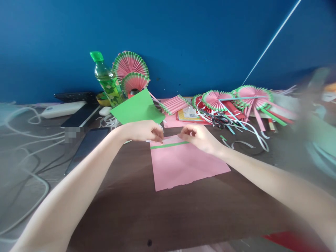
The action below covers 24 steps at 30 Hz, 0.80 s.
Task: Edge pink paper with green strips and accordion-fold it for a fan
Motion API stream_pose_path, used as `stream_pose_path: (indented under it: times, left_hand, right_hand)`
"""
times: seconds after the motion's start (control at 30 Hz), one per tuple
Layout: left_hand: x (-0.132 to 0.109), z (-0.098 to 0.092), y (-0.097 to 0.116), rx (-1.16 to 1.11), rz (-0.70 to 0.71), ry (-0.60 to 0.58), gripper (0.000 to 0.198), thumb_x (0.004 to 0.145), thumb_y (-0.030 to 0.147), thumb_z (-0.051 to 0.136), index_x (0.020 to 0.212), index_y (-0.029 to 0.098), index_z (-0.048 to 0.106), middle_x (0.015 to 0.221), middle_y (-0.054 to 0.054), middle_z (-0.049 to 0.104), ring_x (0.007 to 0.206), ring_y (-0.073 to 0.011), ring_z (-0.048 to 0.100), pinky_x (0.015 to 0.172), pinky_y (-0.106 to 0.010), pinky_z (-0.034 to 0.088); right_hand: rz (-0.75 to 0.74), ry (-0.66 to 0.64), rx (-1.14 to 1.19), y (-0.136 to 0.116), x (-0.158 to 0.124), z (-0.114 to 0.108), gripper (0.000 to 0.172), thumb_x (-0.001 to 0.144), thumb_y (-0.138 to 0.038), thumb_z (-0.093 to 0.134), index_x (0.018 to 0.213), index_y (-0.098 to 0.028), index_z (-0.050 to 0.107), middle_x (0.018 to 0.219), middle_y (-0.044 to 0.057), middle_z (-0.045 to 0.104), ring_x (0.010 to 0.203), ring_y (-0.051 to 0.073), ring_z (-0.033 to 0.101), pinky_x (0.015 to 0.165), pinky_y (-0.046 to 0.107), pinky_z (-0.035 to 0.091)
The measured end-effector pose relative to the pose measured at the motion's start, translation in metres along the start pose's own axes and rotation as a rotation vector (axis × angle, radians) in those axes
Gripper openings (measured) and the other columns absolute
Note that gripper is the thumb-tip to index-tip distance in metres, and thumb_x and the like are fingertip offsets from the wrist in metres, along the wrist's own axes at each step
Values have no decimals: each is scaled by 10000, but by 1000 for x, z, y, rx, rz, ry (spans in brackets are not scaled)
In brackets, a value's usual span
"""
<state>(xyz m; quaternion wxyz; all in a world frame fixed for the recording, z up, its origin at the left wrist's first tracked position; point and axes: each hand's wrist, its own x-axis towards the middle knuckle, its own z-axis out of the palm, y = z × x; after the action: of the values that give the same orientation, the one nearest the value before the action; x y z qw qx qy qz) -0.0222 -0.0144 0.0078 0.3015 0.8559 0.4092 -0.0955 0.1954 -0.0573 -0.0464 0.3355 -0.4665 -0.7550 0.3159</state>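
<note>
A pink sheet of paper point(183, 164) lies on the dark table, its near edge ragged. Along its far edge runs a narrow green paper strip point(169, 145). At the sheet's far left corner is my left hand point(147, 131), fingers curled and closed; what they hold is hidden. Part of a white ring-shaped thing point(160, 128) shows behind those fingers. My right hand point(198, 137) pinches at the far edge of the pink paper and covers the right part of the strip. A green sheet of paper point(139, 108) lies just beyond my left hand.
Pleated pink-and-green paper fans point(131, 66) lean against the blue wall, beside a green-capped bottle point(106, 78). More fans point(253, 96), paper strips and black-handled scissors point(220, 120) lie at the right. A phone point(88, 147) and white cables point(34, 175) are at left.
</note>
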Motion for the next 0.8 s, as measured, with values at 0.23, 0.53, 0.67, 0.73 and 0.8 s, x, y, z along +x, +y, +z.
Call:
stream_pose_path:
  times: [0.23, 0.53, 0.67, 0.73, 0.8]
  left_hand:
    - [-1, 0, -1, -13, -71, 39, 361, 707, 287, 529, 1057, 206, 560, 831, -7, 640, 702, -131, 538, 607, -220, 334]
    - [4, 2, -4, -11, -7, 22, 166, 696, 307, 531, 768, 183, 614, 802, 9, 611, 689, -115, 522, 591, -209, 346]
    - [5, 3, -1, 31, -10, 11, 171, 690, 268, 528, 775, 170, 640, 816, 3, 641, 703, -112, 545, 604, -199, 355]
    - [4, 3, 1, 59, -7, 3, 171, 690, 256, 527, 772, 168, 648, 807, 4, 649, 701, -110, 551, 599, -196, 353]
    - [4, 3, 3, 93, -16, 2, 170, 690, 253, 530, 768, 167, 654, 779, 5, 651, 677, -106, 549, 584, -196, 347]
  right_hand:
    - [15, -22, -47, 3, 3, 5, 280, 770, -414, 572, 659, -157, 588, 630, 0, 563, 565, 100, 437, 534, 251, 304]
    - [-15, -39, -162, 10, 9, 7, 254, 776, -369, 573, 636, -157, 580, 690, 24, 590, 657, 130, 501, 609, 269, 356]
    - [-51, -54, -229, 12, 9, 8, 185, 770, -306, 587, 655, -161, 593, 714, 28, 593, 689, 141, 512, 643, 279, 374]
    - [-68, -68, -252, 12, 11, 7, 168, 763, -287, 597, 652, -161, 601, 705, 25, 584, 692, 143, 512, 648, 280, 378]
    - [-76, -89, -270, 10, 15, 7, 149, 750, -263, 612, 644, -159, 610, 692, 25, 577, 688, 144, 512, 641, 277, 381]
